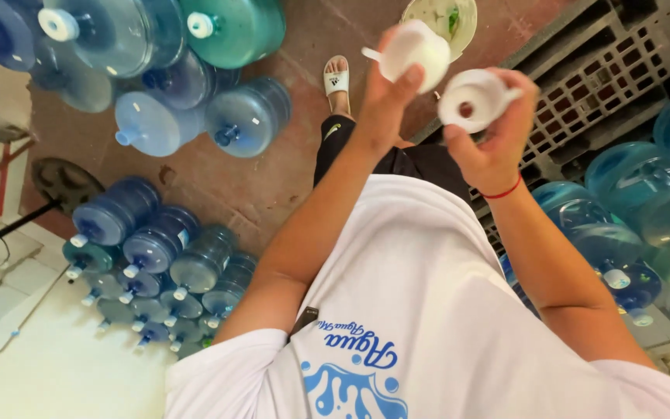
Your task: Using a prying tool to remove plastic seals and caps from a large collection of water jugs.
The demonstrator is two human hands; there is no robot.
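Fingers (411,76) around white cap (416,48), second cap (474,99) alongside.

A reddish-brown floor (219,182) carries heaps of blue water jugs (160,260) lying on their sides, with one green jug (234,27) among them. A dark plastic pallet (606,77) lies nearby. Pale tiling (56,365), perhaps a wall, looks brightly lit.

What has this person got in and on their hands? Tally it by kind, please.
white bottle cap: 2, one in the left hand, one in the right hand
red wrist string: 1, on the right wrist
Total: 3
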